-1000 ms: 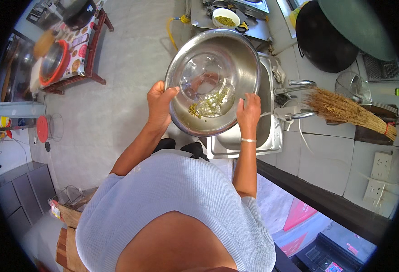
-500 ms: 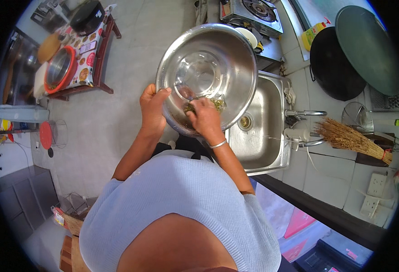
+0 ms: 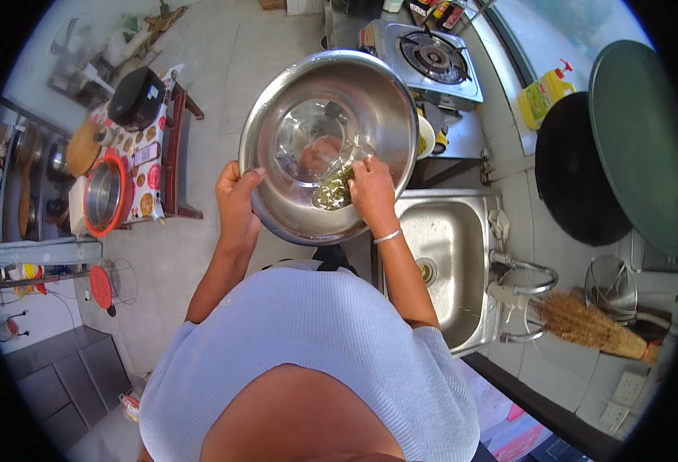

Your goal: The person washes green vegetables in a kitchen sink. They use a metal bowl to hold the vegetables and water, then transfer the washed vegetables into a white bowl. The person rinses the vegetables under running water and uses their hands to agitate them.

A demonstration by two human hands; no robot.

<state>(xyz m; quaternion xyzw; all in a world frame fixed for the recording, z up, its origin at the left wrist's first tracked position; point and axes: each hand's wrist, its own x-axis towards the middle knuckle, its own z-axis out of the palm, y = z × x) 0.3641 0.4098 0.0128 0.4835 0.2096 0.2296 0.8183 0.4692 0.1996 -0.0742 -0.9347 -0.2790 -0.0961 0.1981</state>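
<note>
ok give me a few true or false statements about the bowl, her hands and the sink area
1. The left hand grips the rim of the steel bowl. True.
2. The right hand rests on the tap. False: it reaches inside the bowl at the wet green leaves.
3. The bowl sits in the sink. False: it is held up, left of the sink.
4. A straw brush lies right of the sink. True.
5. The right wrist wears a bangle. True.

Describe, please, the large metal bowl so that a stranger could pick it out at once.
Start at the steel sink; the large metal bowl is held up just to its left, the left hand gripping its rim. Unlike the small bowl by the stove, it is wide, shiny and holds greenish scraps.
</note>
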